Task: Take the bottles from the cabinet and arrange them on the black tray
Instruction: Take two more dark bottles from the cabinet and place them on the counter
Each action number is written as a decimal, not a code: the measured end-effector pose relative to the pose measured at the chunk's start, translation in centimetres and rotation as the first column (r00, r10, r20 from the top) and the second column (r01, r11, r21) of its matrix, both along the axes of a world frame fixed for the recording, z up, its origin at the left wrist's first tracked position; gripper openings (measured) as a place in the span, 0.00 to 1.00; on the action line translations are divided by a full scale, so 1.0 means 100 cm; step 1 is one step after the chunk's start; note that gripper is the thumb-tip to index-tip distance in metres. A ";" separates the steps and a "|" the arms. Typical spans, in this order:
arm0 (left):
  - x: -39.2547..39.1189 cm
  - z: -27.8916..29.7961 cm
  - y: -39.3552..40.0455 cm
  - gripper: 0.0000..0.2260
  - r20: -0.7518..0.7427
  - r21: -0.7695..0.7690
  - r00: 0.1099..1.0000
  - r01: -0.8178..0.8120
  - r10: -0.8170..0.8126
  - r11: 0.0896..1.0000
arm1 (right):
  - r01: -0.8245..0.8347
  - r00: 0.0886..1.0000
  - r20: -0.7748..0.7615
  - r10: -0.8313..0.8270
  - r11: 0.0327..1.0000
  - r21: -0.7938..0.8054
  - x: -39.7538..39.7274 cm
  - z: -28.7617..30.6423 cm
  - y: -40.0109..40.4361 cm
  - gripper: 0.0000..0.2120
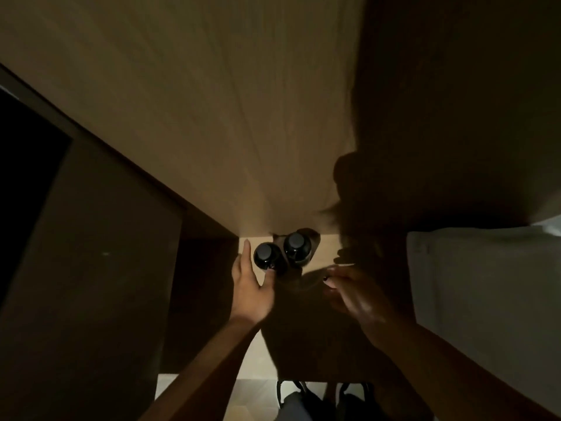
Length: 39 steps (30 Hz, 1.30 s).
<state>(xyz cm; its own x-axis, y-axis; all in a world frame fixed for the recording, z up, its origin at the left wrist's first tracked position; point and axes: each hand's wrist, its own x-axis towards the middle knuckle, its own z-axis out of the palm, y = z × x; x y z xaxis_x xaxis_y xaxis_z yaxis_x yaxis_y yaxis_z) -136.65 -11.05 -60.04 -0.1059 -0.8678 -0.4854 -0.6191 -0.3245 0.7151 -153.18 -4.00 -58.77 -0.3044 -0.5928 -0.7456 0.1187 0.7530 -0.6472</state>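
Two dark bottles with round black caps stand side by side on a pale wooden cabinet shelf (324, 247), seen from above. My left hand (250, 287) reaches around the left bottle (267, 253), fingers on its left side and thumb touching its near side. The right bottle (297, 244) stands just behind it, untouched. My right hand (352, 293) hovers to the right of the bottles with relaxed fingers, holding nothing. No black tray is in view.
The cabinet's wooden back wall (227, 132) rises behind the bottles. A dark panel (91, 253) stands at the left, a grey surface (485, 284) at the right. Heavy shadow covers the shelf's right part. My shoes (303, 393) show at the bottom.
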 end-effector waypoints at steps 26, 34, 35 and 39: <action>0.029 0.017 0.002 0.07 -0.408 -0.075 0.912 -0.065 0.029 0.995 | -0.626 0.774 -0.311 0.552 0.739 -0.247 0.053 -0.060 -0.023 0.43; 0.013 0.003 -0.002 0.26 -0.380 -0.053 0.925 -0.011 -0.010 0.999 | -0.216 0.965 0.101 0.242 0.953 -0.213 0.035 -0.051 0.014 0.24; 0.010 -0.004 -0.003 0.28 -0.348 -0.073 0.937 -0.048 0.019 0.996 | -0.134 0.973 0.163 0.165 0.973 -0.186 0.033 -0.052 0.021 0.21; -0.015 -0.041 -0.006 0.37 -0.201 0.011 0.974 -0.102 0.103 0.995 | 0.165 0.921 0.375 -0.104 0.977 -0.134 0.020 -0.051 0.043 0.23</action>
<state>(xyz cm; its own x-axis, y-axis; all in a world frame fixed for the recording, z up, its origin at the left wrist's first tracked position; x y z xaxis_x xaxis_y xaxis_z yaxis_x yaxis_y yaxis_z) -138.10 -11.60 -64.17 -0.1119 -0.8787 -0.4641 -0.4260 -0.3795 0.8213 -151.21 0.26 -63.86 -0.1153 -0.6854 -0.7189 0.4620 0.6037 -0.6497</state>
